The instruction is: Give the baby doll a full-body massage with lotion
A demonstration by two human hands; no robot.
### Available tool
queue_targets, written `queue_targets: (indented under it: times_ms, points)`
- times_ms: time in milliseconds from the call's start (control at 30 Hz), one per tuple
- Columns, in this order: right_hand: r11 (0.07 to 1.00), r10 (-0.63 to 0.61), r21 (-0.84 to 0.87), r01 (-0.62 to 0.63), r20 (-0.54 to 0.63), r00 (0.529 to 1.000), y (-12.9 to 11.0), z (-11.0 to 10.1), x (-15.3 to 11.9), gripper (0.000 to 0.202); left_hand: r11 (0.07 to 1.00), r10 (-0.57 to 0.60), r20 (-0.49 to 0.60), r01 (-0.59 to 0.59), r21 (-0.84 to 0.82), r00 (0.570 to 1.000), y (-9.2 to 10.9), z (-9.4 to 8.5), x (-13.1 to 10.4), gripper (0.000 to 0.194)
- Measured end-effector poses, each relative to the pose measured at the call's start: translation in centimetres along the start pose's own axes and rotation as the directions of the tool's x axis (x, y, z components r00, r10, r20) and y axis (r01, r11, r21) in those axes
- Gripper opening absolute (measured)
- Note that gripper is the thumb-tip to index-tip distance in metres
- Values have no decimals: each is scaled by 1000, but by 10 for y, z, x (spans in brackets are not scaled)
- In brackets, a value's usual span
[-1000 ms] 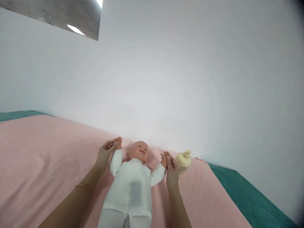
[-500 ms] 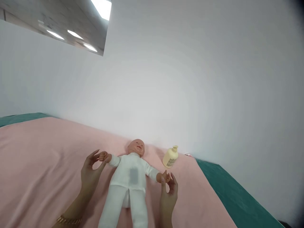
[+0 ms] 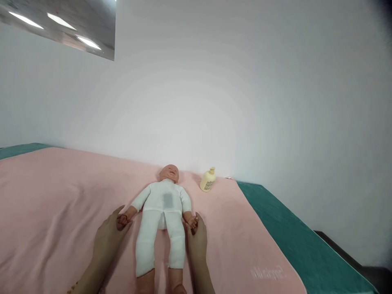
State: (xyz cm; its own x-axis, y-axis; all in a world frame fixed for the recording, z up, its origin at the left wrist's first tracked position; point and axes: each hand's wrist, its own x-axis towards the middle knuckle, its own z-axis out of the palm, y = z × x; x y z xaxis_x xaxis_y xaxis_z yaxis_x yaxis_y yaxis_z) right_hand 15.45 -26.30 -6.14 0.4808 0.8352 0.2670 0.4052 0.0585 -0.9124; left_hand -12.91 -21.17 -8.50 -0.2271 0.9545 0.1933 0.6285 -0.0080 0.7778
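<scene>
The bare left forearm (image 3: 89,274) slants up and rightward from the bottom of the head view, its hand, the left hand (image 3: 108,233), curved into a loose pinch, fingers reaching forward and thumb below them. The bare right forearm (image 3: 202,274) rises more steeply with a slight leftward lean, and the right hand (image 3: 198,241) curls likewise, fingers foremost and thumb on the inner side.

Head-worn view, forward and down
</scene>
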Motion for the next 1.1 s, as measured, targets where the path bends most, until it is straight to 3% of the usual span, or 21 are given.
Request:
queue_targets:
  times_ms: [133,267,433,600,667,767,933,1033,1100]
  points:
    - [998,-14,-61,11,-56,998,14,2,2,56,988,53,13,-54,145,999,3,-1,0,56]
    - [996,17,-81,-23,-69,997,20,3,4,55,993,-9,66,1,121,998,16,-11,-2,57]
    - [997,65,37,-61,-114,991,16,5,8,57,976,-164,32,167,-142,986,25,-20,-7,65]
    - [957,154,273,-95,-205,966,12,11,23,56,824,-353,-78,271,-497,932,31,-19,0,68]
    - [925,147,378,-45,-246,958,10,14,37,58,757,-397,-122,249,-605,910,35,-15,8,72]
    - [876,127,482,26,-282,951,9,20,62,62,739,-424,-201,209,-641,883,36,-8,25,69]
    - [815,103,575,67,-258,961,11,33,110,64,729,-352,-274,79,-679,895,29,13,66,57]
    - [778,102,626,60,-219,970,17,41,140,66,654,-382,-283,41,-755,880,25,27,99,53]
    - [756,94,653,42,-173,980,21,45,161,63,589,-369,-254,14,-808,894,26,34,122,49]
